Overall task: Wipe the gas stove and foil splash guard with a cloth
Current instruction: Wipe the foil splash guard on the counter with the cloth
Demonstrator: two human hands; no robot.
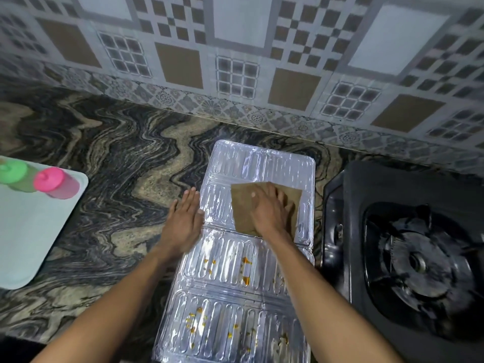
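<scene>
Marbled stone countertop [125, 163] carries the whole job, and you stand at its front edge looking down. Nearest you, the foil splash guard [235, 297] lies flat and unfolded on the stone, its length running away from you; flat is the sensible position, since the counter backs the thin sheet against pressure. The near and middle panels show small yellow-orange spots, so by my judgement they are not yet wiped.

Further along, your left hand [183, 221] lies open and flat, fingers together, on the counter at the guard's left edge, thumb touching the foil. It grips nothing; it appears placed to stop the light sheet from sliding. Your right hand [269, 210] is spread palm-down on the brown cloth [242, 205], pressing it against the far panel rather than clutching it. The cloth is folded flat, which gives a broad wiping face.

To the right, just beside the guard, sits the black gas stove [408, 252], burner exposed, untouched by either hand. I judge that it remains to be done.

On the left, well apart, a pale tray [31, 231] holds a pink-capped bottle [56, 183] and a green-capped bottle [15, 175]. Beyond everything, the patterned tiled wall [235, 61] rises behind the counter.
</scene>
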